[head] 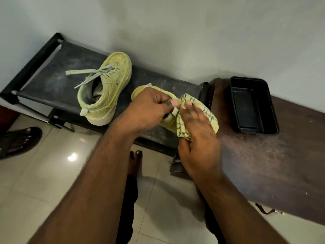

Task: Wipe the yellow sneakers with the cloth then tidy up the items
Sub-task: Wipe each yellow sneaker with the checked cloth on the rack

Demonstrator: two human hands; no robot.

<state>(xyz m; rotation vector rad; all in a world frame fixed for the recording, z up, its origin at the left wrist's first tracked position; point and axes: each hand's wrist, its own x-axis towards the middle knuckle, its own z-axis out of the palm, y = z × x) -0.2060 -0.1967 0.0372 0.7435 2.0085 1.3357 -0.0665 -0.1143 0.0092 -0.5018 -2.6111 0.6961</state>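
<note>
- You are gripping the second sneaker (165, 120) with your left hand (149, 110), fingers curled over its upper; most of that shoe is hidden beneath both hands, near the centre of the head view.
- Your right hand (195, 125) is pressing the cloth (210, 117) against the shoe with fairly straight fingers laid flat over it, while the thumb is tucking under the cloth's near edge, so it is holding the cloth as well as pushing it.
- The first sneaker (105, 87) is resting on the dark rack (52, 74) at about ten o'clock from your hands, laces loose and trailing toward nine o'clock.
- The sneakers are looking light, with soft uppers that will probably dent under a squeeze; the thick soles are likely the stiff part, so you are better taking hold at the sole edge or heel collar.
- The cloth is thin and limp, bunching easily; keeping a flat palm over it is probably the way to stop it sliding off.
- The black tray (253, 104) is sitting on the brown bench (281, 164) at three o'clock, apart from your hands; it seems rigid and light, easiest lifted by its rim.
- The loose laces could be snagging as you tidy.
</note>
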